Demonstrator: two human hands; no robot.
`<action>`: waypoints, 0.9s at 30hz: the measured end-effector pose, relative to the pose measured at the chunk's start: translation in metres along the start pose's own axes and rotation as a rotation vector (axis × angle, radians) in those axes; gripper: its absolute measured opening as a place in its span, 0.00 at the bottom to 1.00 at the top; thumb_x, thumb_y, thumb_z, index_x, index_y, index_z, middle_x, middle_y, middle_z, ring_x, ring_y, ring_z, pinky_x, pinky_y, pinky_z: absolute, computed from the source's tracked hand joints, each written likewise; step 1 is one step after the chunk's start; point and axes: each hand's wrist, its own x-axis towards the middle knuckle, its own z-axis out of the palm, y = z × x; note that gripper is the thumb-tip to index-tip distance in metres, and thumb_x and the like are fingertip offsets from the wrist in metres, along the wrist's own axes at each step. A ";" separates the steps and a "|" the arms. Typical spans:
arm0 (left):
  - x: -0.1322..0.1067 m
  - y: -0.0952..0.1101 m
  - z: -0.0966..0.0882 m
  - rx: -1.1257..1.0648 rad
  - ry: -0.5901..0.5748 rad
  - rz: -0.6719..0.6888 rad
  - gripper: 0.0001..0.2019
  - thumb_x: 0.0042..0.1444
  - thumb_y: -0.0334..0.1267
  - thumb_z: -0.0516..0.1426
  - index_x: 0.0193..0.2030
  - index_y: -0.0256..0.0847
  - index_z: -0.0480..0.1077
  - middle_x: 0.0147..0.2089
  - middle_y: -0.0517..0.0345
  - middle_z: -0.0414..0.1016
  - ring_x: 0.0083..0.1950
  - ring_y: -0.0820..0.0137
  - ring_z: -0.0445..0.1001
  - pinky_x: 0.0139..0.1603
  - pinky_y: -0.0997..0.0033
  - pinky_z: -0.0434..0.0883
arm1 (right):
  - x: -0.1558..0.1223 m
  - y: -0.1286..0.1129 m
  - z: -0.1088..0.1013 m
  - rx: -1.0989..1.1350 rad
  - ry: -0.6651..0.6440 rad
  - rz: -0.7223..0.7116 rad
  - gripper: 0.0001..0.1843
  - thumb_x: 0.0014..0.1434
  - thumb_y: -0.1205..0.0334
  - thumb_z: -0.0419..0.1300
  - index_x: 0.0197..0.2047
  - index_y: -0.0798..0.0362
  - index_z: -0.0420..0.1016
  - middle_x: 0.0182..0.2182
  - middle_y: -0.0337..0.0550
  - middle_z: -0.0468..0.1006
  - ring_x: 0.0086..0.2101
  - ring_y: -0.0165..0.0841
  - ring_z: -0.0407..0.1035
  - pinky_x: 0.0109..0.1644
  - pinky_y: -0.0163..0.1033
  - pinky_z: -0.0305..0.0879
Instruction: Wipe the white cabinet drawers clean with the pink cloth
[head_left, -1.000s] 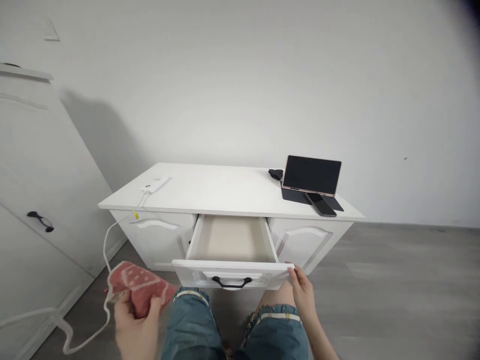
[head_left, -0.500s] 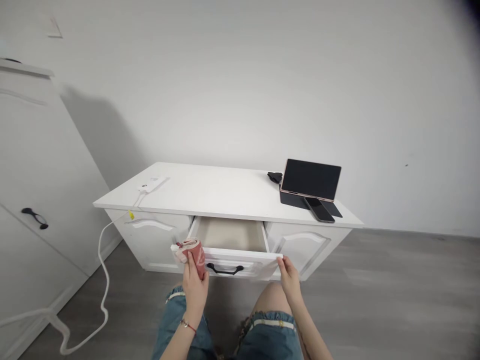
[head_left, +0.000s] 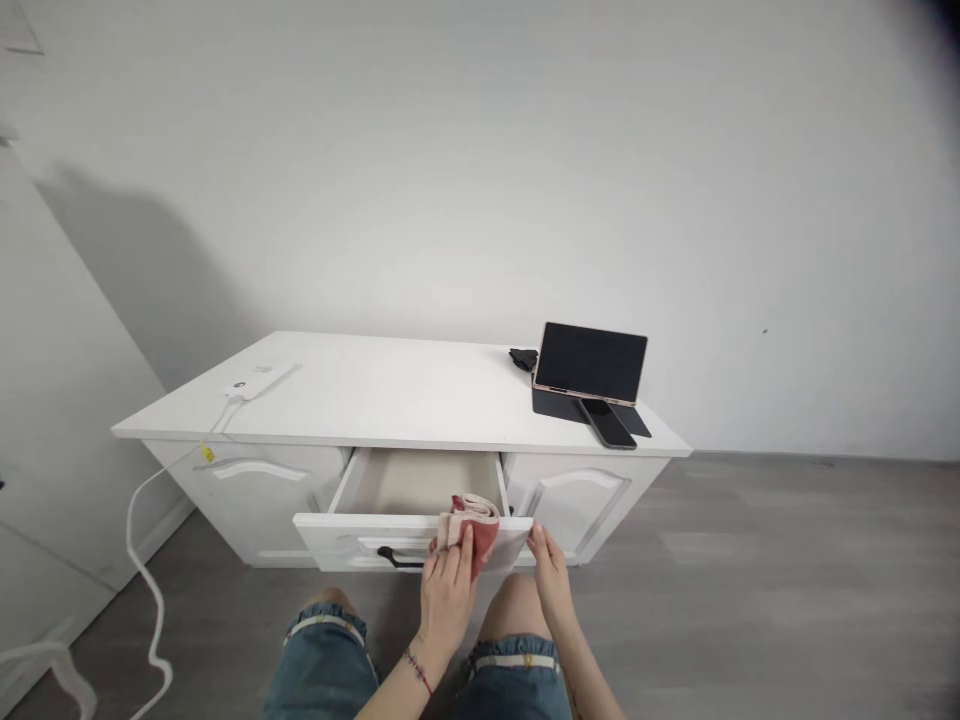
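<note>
Two bare hands show in the head view, the left hand [head_left: 448,590] closed around a rolled red and cream cloth [head_left: 484,545], its fingers along the near side, and the right hand [head_left: 551,572] with a narrow grip on the right corner of the drawer front [head_left: 341,538]. The cloth is at the top edge of that front, right of its middle; whether they touch is unclear. Behind it, the pulled-out drawer [head_left: 409,482] shows a pale bottom. On the left of the white table [head_left: 397,390], a white adapter [head_left: 256,381] carries a small round dark mark and faint grey print, too small to read. Its white cable [head_left: 154,590] hangs over the front edge, with a yellow tag [head_left: 208,453] whose writing cannot be made out. On the right, a dark-screened tablet [head_left: 592,362] leans upright on its dark cover [head_left: 559,402], a phone [head_left: 607,424] lies partly over that cover, and a crumpled black item [head_left: 523,358] sits just beside the tablet. The cloth and left hand block part of the black handle [head_left: 397,558]; the wearer's knees are just below the drawer front.
</note>
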 end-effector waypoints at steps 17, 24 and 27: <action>-0.035 -0.005 0.054 -0.057 -0.212 0.381 0.21 0.61 0.36 0.52 0.61 0.50 0.63 0.41 0.59 0.74 0.42 0.68 0.69 0.47 0.64 0.65 | 0.002 0.000 -0.008 0.149 0.014 0.163 0.34 0.48 0.31 0.57 0.40 0.54 0.81 0.45 0.51 0.81 0.53 0.47 0.70 0.62 0.51 0.58; -0.059 -0.071 0.038 0.034 -0.387 0.363 0.25 0.59 0.30 0.53 0.63 0.51 0.60 0.46 0.57 0.74 0.45 0.67 0.70 0.42 0.64 0.66 | 0.005 0.018 -0.013 0.140 0.004 0.136 0.32 0.50 0.35 0.59 0.43 0.56 0.80 0.46 0.52 0.80 0.51 0.49 0.71 0.61 0.54 0.59; -0.066 -0.106 0.022 0.084 -0.424 0.346 0.28 0.57 0.26 0.53 0.63 0.52 0.60 0.47 0.55 0.74 0.46 0.65 0.70 0.46 0.61 0.67 | 0.005 0.021 -0.012 0.139 0.014 0.125 0.32 0.50 0.36 0.59 0.43 0.57 0.80 0.46 0.53 0.80 0.50 0.49 0.72 0.60 0.55 0.60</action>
